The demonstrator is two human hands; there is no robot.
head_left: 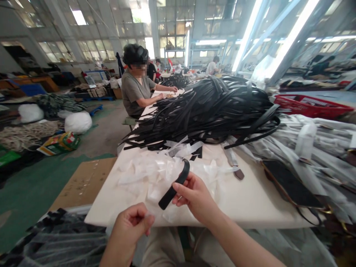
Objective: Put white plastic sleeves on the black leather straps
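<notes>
My right hand pinches a short black strap between thumb and fingers, above the near part of the white table. The strap's upper end curls over, and its lower end points down to the left. To the left, at the table's near edge, my left hand is closed with thumb and fingertips together; what they grip, if anything, is too small to make out. Crumpled clear plastic wrappers lie behind both hands. Beyond them rises a large heap of black straps.
At right are plastic-wrapped belts, a flat dark rectangular item and a red basket. A co-worker sits at the table's far left side. Cardboard and a bundle of wrapped black straps lie low at left.
</notes>
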